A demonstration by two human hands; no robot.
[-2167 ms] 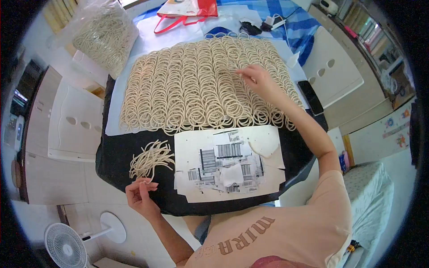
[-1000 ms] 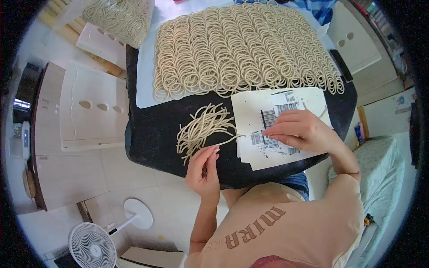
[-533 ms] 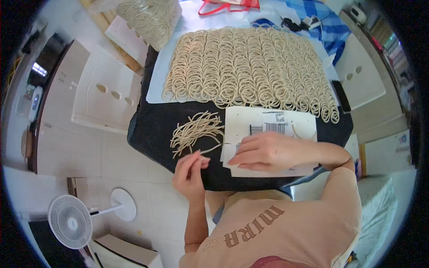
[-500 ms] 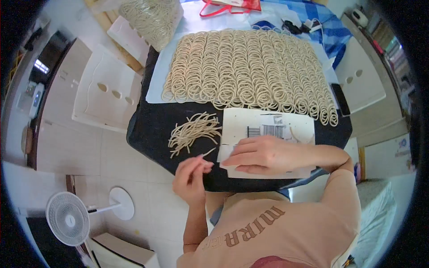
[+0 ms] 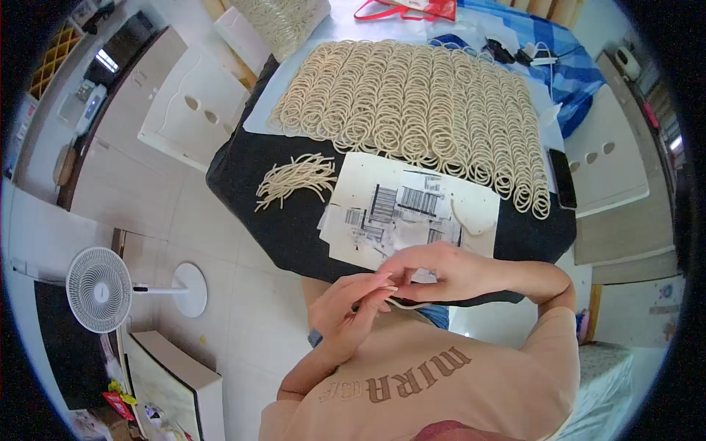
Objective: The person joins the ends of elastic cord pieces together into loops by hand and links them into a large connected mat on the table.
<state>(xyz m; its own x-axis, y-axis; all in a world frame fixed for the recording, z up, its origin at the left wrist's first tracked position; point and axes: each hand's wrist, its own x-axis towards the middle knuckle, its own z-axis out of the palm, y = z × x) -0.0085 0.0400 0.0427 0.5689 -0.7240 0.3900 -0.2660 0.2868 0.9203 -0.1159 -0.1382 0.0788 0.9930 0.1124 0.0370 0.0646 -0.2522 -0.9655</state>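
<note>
Close to my body, at the table's front edge, my two hands meet fingertip to fingertip. A short beige cord [image 5: 409, 304] comes out from between them and curves below my right hand. My left hand [image 5: 344, 310] is closed in a pinch on it. My right hand [image 5: 445, 270] also pinches at the cord, its ends hidden by the fingers. Just beyond lies a cream board [image 5: 353, 180] with barcode labels [image 5: 419, 200] on it. Another piece of cord [image 5: 465, 220] curves on its right part. Left of the board is a loose pile of cut cords [image 5: 298, 178].
Many overlapping beige rings [image 5: 412, 103] lie in columns on a white sheet across the black-topped table [image 5: 243, 176]. A phone [image 5: 562, 178] rests at the right edge. A clear bag of cords [image 5: 283, 22] stands back left. A white fan [image 5: 101, 290] is on the left.
My left hand has moved right from beside the cord pile, bringing a cord to my right hand. My right hand has come back off the labels towards my body. The view has shifted.
</note>
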